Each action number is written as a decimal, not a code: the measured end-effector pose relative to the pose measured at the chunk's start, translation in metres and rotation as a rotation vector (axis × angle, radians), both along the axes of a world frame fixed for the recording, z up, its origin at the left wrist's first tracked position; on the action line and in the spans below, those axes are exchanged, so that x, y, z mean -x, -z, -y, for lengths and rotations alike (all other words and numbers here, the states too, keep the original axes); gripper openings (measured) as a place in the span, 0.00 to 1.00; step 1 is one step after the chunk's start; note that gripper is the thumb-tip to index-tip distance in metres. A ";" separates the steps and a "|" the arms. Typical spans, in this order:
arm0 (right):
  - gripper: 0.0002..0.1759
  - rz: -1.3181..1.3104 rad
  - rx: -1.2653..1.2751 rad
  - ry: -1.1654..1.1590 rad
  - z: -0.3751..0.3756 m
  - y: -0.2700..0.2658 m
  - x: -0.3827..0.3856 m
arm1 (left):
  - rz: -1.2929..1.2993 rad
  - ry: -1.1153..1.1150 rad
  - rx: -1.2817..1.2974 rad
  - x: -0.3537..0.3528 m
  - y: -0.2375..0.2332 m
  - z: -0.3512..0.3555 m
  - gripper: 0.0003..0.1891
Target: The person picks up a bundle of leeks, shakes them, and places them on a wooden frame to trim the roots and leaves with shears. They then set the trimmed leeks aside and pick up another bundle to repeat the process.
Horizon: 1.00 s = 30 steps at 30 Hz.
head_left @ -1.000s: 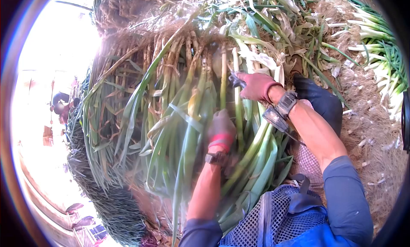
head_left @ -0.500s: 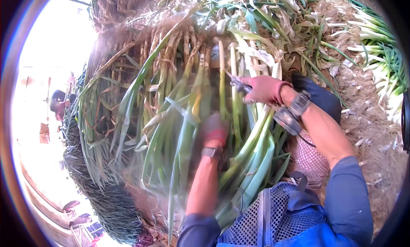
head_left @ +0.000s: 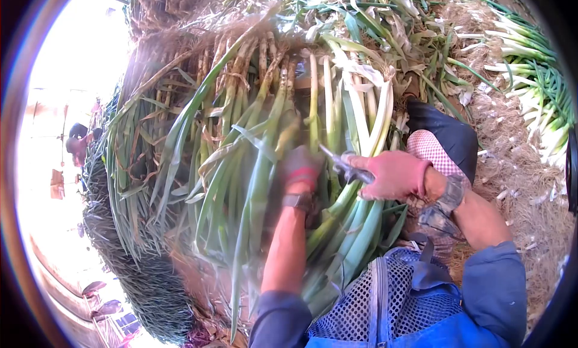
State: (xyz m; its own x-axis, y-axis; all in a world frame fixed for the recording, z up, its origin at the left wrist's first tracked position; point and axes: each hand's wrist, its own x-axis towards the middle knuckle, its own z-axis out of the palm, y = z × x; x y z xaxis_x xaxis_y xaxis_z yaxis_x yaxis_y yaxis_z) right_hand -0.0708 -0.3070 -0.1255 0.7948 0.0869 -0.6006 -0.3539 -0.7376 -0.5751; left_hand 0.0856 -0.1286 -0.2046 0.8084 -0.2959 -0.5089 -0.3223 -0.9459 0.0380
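Observation:
My right hand (head_left: 394, 174), in a pink-red glove, is closed round a slim grey tool (head_left: 355, 168) with a thin pointed tip aimed left. It is held over the green leaves of cleaned leeks (head_left: 380, 120) with white shanks. My left hand (head_left: 302, 165), gloved in grey and red, is blurred among the leaves of the leeks in the middle, close to the tool's tip; its fingers are smeared. Left of it lie unpeeled leeks (head_left: 232, 86) with brown, dry outer skins and roots at the far end. Two pale, peeled shanks (head_left: 328, 95) stand out between the hands.
A heap of stripped leaves (head_left: 391, 23) lies at the back. Cleaned leeks (head_left: 536, 77) line the far right, beside ground strewn with roots and scraps (head_left: 518, 185). Stacked leek greens (head_left: 150, 294) form a bank at left. Another person (head_left: 79, 143) is beyond it.
My right hand has moved down and toward me with the tool, uncovering white leek shanks. My left hand has shifted slightly toward me and stays blurred among the leaves.

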 end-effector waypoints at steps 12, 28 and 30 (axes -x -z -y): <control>0.46 0.178 0.082 0.222 0.036 0.060 -0.092 | -0.049 -0.002 0.025 -0.002 -0.009 0.003 0.30; 0.50 0.045 -0.057 0.174 0.038 0.039 -0.058 | -0.001 0.119 0.116 0.001 0.000 -0.002 0.26; 0.52 0.056 -0.073 0.115 0.029 0.026 -0.029 | -0.008 0.146 0.111 0.007 -0.003 -0.004 0.26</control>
State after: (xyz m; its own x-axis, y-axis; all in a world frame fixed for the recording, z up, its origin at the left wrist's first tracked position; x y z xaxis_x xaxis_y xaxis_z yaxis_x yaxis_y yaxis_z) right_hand -0.0414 -0.3364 -0.1516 0.8342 0.0351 -0.5504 -0.3994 -0.6497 -0.6468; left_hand 0.0785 -0.1249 -0.2015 0.7486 -0.4651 -0.4726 -0.4555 -0.8786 0.1431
